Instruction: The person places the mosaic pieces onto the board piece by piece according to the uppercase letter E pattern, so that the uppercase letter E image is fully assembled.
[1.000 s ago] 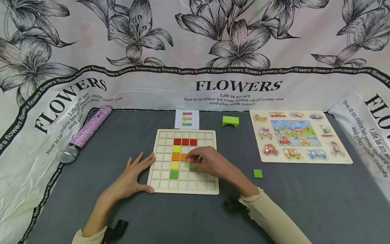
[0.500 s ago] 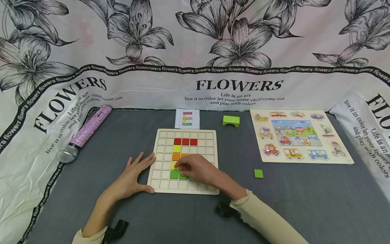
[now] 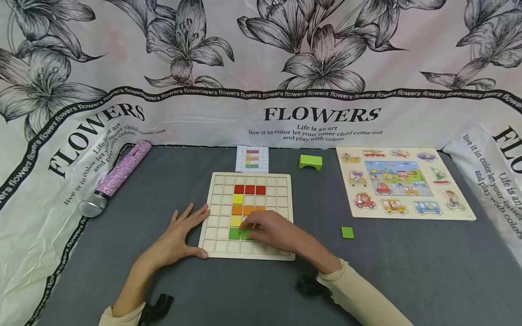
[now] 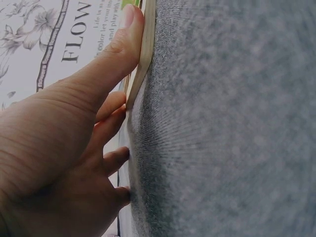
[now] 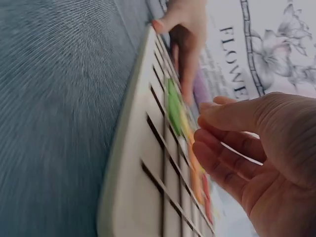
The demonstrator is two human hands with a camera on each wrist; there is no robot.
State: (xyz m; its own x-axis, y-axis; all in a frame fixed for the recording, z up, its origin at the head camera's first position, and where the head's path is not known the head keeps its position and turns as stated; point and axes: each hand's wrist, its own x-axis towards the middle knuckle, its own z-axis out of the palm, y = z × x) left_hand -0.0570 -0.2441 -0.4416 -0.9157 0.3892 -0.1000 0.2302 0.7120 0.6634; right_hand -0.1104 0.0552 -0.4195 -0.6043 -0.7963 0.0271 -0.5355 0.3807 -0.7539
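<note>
A pale wooden grid board (image 3: 220, 246) lies on the dark tabletop. In its cells sit red tiles (image 3: 250, 190), yellow tiles (image 3: 235, 221), orange tiles (image 3: 248, 210) and green tiles (image 3: 234, 233). My left hand (image 3: 173, 242) spreads its fingers along the board's left side, with the thumb at the front corner; the left wrist view has the thumb (image 4: 116, 47) against the board's edge. My right hand (image 3: 275, 231) hovers low over the green row and hides some cells. In the right wrist view its fingers bend loosely, and nothing shows between thumb and fingertips.
A patterned card (image 3: 252, 159) lies behind the board, near a green arch block (image 3: 310, 162). One loose green tile (image 3: 347, 232) rests to the right. Farther right is a vehicle picture puzzle (image 3: 412, 213). A glittery pink microphone (image 3: 122, 170) lies at the left.
My right hand has carried a green tile left and nearer; it now lies beside the first green one. The hand then shifted slightly right. My left hand stays at the board.
</note>
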